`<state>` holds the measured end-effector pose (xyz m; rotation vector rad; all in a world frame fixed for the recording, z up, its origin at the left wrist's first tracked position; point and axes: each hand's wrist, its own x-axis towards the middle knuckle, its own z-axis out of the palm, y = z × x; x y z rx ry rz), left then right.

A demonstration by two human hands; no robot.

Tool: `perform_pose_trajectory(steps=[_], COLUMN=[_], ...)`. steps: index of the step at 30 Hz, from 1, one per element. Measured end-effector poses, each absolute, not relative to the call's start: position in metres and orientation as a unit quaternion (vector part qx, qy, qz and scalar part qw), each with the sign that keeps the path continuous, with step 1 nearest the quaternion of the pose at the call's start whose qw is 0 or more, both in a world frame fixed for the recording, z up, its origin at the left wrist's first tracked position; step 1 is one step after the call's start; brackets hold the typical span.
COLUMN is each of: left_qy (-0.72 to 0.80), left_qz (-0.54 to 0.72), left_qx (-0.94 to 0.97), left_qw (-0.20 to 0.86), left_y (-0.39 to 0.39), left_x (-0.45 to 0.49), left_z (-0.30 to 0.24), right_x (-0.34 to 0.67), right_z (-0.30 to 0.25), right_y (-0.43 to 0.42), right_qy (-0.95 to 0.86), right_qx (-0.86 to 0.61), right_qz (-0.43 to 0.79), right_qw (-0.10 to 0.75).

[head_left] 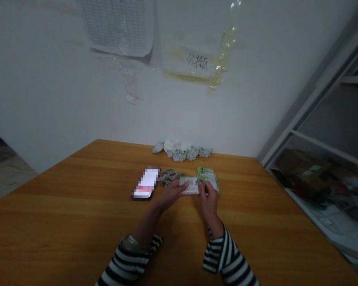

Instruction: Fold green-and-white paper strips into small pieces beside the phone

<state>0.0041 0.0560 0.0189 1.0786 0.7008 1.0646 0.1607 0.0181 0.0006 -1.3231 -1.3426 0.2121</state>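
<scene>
The grip of the left hand (173, 194) and of the right hand (209, 201) is closed on one folded green-printed paper (189, 186), just over the wooden desk (77, 210), wrists bent inward.

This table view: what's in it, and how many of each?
Wooden table: one, orange-brown, centre
Phone: one, black, left on the table
Crumpled wrappers: several, grey-green, beside the phone
Crumpled packets: a heap, white and green, far edge
Printed sheet: one, pale, mid-table
Green-edged card: one, green and white, behind the sheet
Papers: two, white, on the wall
Metal shelving: one, white, right side
Left hand: one, on the sheet
Right hand: one, on the sheet
</scene>
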Motion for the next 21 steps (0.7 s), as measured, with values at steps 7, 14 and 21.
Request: perform_pose_trajectory(steps=[7, 14, 21], left_qy=[0.295, 0.291, 0.325], left_qz=[0.421, 0.399, 0.362], left_qx=[0.459, 0.468, 0.63], left_qw=[0.725, 0.733, 0.606], left_y=[0.058, 0.06, 0.072], left_x=[0.004, 0.003, -0.006], left_z=[0.015, 0.015, 0.009], right_x=[0.16, 0.16, 0.168], right_z=[0.001, -0.003, 0.002], right_y=[0.017, 0.019, 0.025], right_qy=[-0.57, -0.576, -0.605], right_qx=[-0.575, -0.58, -0.546], right_qz=[0.078, 0.073, 0.066], right_qw=[0.582, 0.572, 0.576])
